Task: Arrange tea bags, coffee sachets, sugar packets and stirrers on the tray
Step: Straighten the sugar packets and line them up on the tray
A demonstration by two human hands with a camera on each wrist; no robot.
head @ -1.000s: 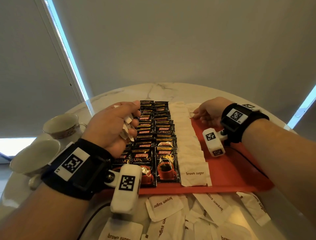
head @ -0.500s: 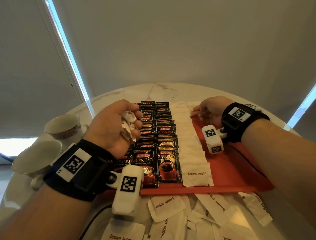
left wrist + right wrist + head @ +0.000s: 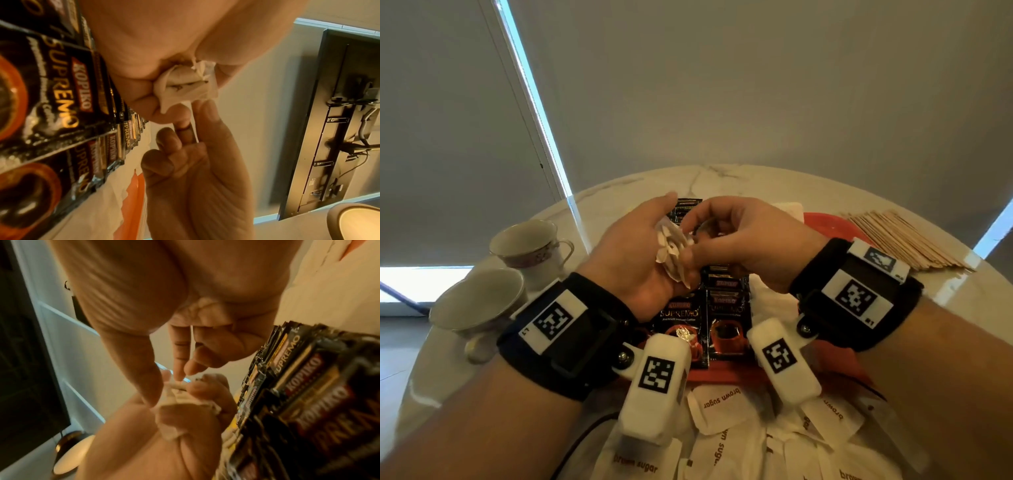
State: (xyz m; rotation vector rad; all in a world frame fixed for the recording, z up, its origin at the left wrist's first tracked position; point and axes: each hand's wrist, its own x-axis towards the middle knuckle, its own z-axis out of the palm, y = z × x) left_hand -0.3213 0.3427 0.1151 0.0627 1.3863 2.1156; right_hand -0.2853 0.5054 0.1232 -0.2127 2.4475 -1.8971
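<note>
White crumpled packets point(image 3: 671, 253) (bunched)

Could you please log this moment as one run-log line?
left hand: holds sugar packets | right hand: pinches one packet | tray: coffee sachets laid

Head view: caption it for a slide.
Left hand holds white packets; right hand pinches one above the coffee sachets.

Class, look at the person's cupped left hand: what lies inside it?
The left hand holds a bunch of white paper packets, and the right hand pinches one. Their number and print are hidden by fingers.
</note>
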